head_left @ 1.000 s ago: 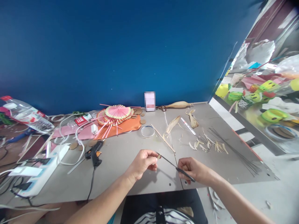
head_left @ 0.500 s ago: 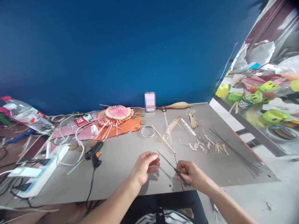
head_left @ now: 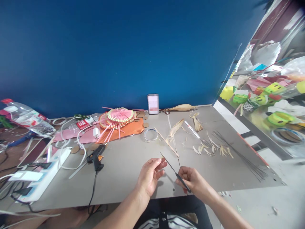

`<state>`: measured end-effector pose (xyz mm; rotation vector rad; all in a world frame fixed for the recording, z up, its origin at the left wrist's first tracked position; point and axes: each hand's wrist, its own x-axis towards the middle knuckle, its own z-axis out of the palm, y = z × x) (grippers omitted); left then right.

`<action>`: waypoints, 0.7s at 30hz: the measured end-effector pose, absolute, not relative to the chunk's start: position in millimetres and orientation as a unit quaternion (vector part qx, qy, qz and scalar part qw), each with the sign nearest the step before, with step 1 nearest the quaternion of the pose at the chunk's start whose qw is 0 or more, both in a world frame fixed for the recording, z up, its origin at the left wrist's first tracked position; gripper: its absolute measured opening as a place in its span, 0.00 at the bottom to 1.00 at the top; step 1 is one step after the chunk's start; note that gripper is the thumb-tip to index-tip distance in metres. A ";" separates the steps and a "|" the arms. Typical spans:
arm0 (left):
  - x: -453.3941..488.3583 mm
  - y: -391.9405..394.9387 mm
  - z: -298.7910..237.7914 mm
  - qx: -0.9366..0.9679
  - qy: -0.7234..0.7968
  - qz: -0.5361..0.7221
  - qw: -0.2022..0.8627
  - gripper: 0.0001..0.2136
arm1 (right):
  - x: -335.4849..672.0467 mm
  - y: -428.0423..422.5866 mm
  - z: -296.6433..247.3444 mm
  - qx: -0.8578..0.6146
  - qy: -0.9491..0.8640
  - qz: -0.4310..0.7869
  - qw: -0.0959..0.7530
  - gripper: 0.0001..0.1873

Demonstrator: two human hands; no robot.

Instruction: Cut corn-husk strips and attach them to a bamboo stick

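Dark-handled scissors (head_left: 171,166), seen nearly edge-on, are gripped in my right hand (head_left: 192,180), their thin blades pointing up and left. My left hand (head_left: 150,173) is closed in a pinch, with a tiny pale piece of dried husk (head_left: 162,156) showing at the fingertips. The blade tips lie right by this piece; whether they touch it I cannot tell. Beyond the hands, a thin stick (head_left: 166,142) and a dried husk (head_left: 175,128) rest on the grey table (head_left: 119,178). Curled husk strips (head_left: 202,148) are scattered to the right.
A glue gun (head_left: 95,158) and a white power strip (head_left: 45,178) with cables lie left. Pink paper fans (head_left: 121,115) sit on orange sheet at the back, near a wire coil (head_left: 150,135). A marker (head_left: 192,129) and thin wires (head_left: 240,156) lie right. A blue wall (head_left: 152,57) stands behind.
My left hand has shifted slightly right and turned, bringing the small pale piece to the blade tips. My right hand with the scissors has moved slightly left and down.
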<state>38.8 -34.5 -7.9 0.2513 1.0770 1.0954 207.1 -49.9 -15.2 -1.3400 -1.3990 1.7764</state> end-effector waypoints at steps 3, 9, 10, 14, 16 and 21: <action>42.6 -36.8 -8.0 0.088 0.474 0.506 0.715 0.08 | 202.3 -52.8 -21.0 -0.490 -0.496 0.660 0.280 0.17; 47.4 -38.7 -6.6 0.068 0.475 0.508 0.715 0.08 | 193.5 -57.8 -20.4 -0.498 -0.473 0.655 0.315 0.17; 47.8 -38.6 -6.5 0.068 0.475 0.508 0.716 0.08 | 192.5 -58.0 -19.8 -0.503 -0.469 0.653 0.316 0.18; 48.3 -38.6 -6.9 0.065 0.472 0.500 0.723 0.08 | 191.1 -56.9 -19.7 -0.517 -0.456 0.650 0.320 0.19; 47.8 -39.2 -6.8 0.074 0.474 0.495 0.725 0.08 | 191.8 -55.6 -20.2 -0.513 -0.457 0.650 0.324 0.19; 44.6 -42.1 -5.6 0.147 0.492 0.484 0.708 0.09 | 195.4 -53.6 -18.5 -0.486 -0.432 0.686 0.327 0.19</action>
